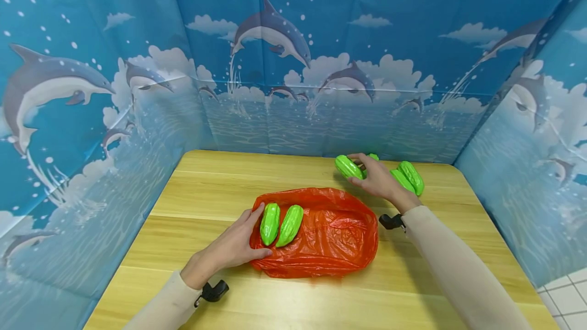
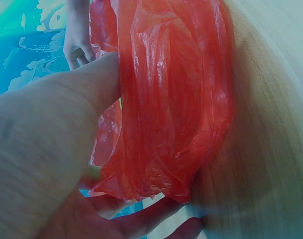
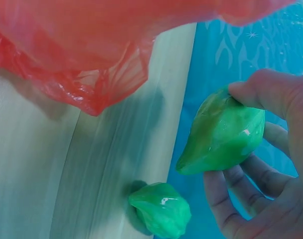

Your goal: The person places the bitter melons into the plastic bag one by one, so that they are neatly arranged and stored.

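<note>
My left hand (image 1: 236, 241) holds the left rim of a red plastic bag (image 1: 344, 228), which lies spread with its mouth up. In the left wrist view, the thumb reaches over the rim of the bag (image 2: 171, 99) and the fingers are beneath it. Inside the bag, at its left end, two shiny green bitter melons (image 1: 290, 225) lie side by side. Beyond the bag's far right corner, my right hand (image 1: 378, 177) grips another bitter melon (image 3: 224, 132) between thumb and fingers, apart from the table in the right wrist view.
To the right of my right hand, two bitter melons (image 1: 411, 177) lie together on the wooden table (image 1: 206, 177). One more bitter melon (image 1: 373, 157) is partly hidden behind that hand. A blue dolphin-print curtain (image 1: 284, 116) closes off the back and both sides.
</note>
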`<state>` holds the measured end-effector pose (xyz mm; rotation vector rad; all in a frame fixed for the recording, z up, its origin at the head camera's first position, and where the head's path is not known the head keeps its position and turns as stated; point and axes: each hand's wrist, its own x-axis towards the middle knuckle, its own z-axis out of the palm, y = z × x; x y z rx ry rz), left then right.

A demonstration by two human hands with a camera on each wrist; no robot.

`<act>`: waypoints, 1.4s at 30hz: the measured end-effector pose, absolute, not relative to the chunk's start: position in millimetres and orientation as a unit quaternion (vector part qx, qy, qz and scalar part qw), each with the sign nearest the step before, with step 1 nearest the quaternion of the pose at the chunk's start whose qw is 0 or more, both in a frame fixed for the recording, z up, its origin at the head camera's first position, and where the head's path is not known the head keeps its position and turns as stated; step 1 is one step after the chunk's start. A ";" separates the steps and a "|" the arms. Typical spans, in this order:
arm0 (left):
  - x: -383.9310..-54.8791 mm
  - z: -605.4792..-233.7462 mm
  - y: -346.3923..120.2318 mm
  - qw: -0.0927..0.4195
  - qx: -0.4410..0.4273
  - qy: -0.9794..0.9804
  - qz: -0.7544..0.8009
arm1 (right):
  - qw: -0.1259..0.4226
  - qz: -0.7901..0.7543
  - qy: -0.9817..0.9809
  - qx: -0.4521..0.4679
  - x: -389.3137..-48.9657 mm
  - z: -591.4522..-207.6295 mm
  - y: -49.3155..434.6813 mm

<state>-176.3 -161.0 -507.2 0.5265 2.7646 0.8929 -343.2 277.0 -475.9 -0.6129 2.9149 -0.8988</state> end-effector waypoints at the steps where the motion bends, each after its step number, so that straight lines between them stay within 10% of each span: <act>1: -176.2 -507.1 -161.1 0.094 0.178 0.932 0.301 | 0.013 -0.290 0.937 -0.197 -342.1 -475.3 276.9; 42: -176.0 -505.1 -160.8 0.091 0.179 0.934 0.295 | -0.055 -0.283 0.919 -0.268 -278.3 -423.1 251.1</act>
